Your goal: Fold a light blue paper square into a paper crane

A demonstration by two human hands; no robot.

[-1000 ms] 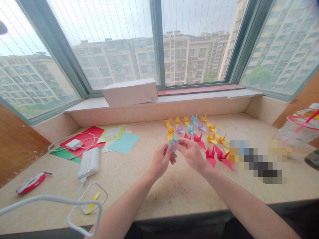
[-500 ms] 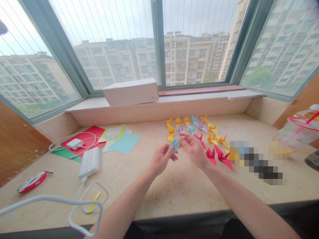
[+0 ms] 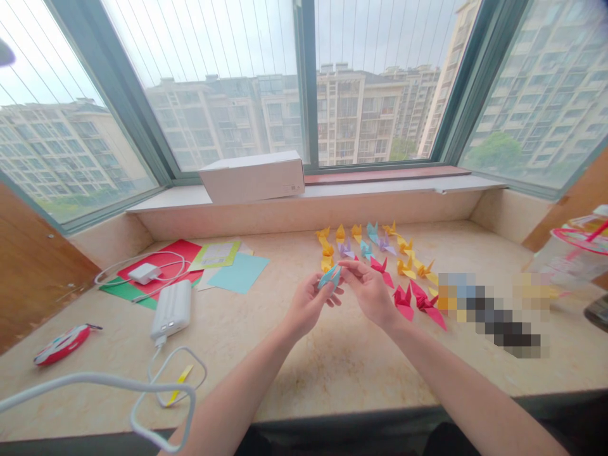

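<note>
A small light-blue folded paper crane [image 3: 329,278] is held up over the counter between my two hands. My left hand [image 3: 308,303] pinches its body between thumb and fingers. At its upper right tip, the fingertips of my right hand [image 3: 368,285] are closed on a thin part of the blue paper. Just beyond my hands stand several finished paper cranes: yellow ones [image 3: 327,249], purple ones [image 3: 387,244], blue ones [image 3: 372,232] and red ones [image 3: 403,300]. My right hand partly hides one red crane [image 3: 381,270].
On the left lie coloured paper sheets [image 3: 242,273], a white charger [image 3: 145,273], a white power bank [image 3: 171,309] with cables, and a red-and-white cutter [image 3: 66,345]. A white box [image 3: 251,179] rests on the sill. At right are a plastic cup [image 3: 565,253] and a blurred patch.
My right fingertips have come down slightly at the crane's tip, and the blue paper is turned a little in my left hand. The view has shifted slightly.
</note>
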